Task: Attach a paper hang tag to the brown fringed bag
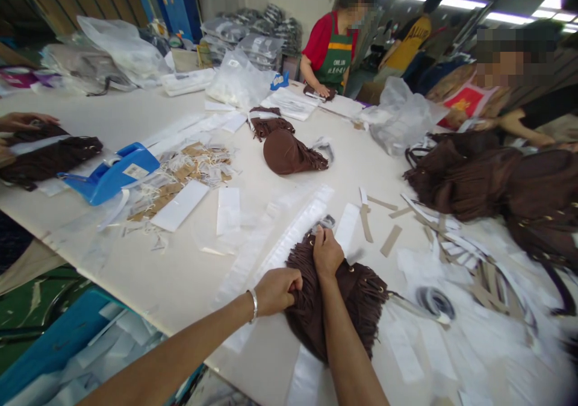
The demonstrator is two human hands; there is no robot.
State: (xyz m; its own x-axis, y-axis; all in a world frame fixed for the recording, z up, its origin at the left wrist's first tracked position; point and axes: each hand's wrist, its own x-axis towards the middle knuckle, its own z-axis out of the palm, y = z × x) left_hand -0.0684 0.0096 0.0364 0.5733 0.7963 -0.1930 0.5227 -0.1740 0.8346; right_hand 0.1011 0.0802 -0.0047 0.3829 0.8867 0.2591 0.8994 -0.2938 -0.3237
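A dark brown fringed bag [363, 294] with metal eyelets lies on the table right in front of me. My left hand [276, 291], with a silver bangle at the wrist, has its fingers closed on the fringe at the bag's left side. Higher up, my right hand [327, 250] is closed on the bag near its eyelet edge, and its forearm crosses over the bag. A plastic-wrapped piece [326, 220] sticks out just beyond the right hand. To the right, a wrapped coiled strap [434, 303] appears joined to the bag by a cord.
Another brown fringed bag [289, 153] lies further back. At left are a blue tape dispenser [112, 174] and a heap of tags [194, 165]. Brown bags [487, 177] pile up at right, above scattered paper strips [487, 279]. Co-workers stand around the table [189, 279].
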